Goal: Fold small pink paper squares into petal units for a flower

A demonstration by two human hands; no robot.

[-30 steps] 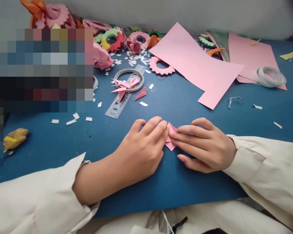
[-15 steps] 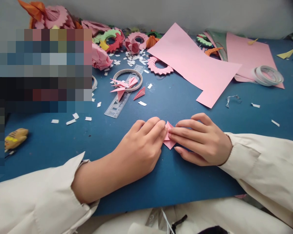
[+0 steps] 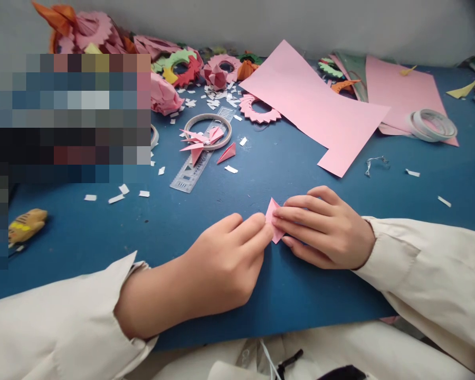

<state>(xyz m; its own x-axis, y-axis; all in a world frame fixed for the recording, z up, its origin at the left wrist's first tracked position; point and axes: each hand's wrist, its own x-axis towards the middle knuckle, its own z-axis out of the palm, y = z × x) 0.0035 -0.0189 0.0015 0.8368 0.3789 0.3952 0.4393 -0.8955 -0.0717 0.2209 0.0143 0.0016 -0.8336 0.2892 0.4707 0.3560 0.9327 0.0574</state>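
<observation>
A small piece of folded pink paper (image 3: 274, 206), roughly diamond-shaped, lies on the blue table between my hands. The fingers of my left hand (image 3: 231, 258) are curled and bunched at its left edge, and the thumb is hidden beneath them. From the other side my right hand (image 3: 328, 227) holds the paper down, its fingertips on the right edge and its thumb lower down. Part of the paper is covered by the fingertips.
Beyond my hands lie a clear ruler (image 3: 193, 169), a tape roll (image 3: 208, 115), folded pink pieces (image 3: 196, 153) and a large pink sheet (image 3: 312, 105). More tape (image 3: 431, 125) rests at right. White scraps (image 3: 116, 199) are scattered about; a yellow striped object (image 3: 27, 224) sits left.
My left hand has shifted slightly down along the paper's left edge, and its fingers have changed position. The fold lines visible earlier on the paper now look flatter. My right hand stays put.
</observation>
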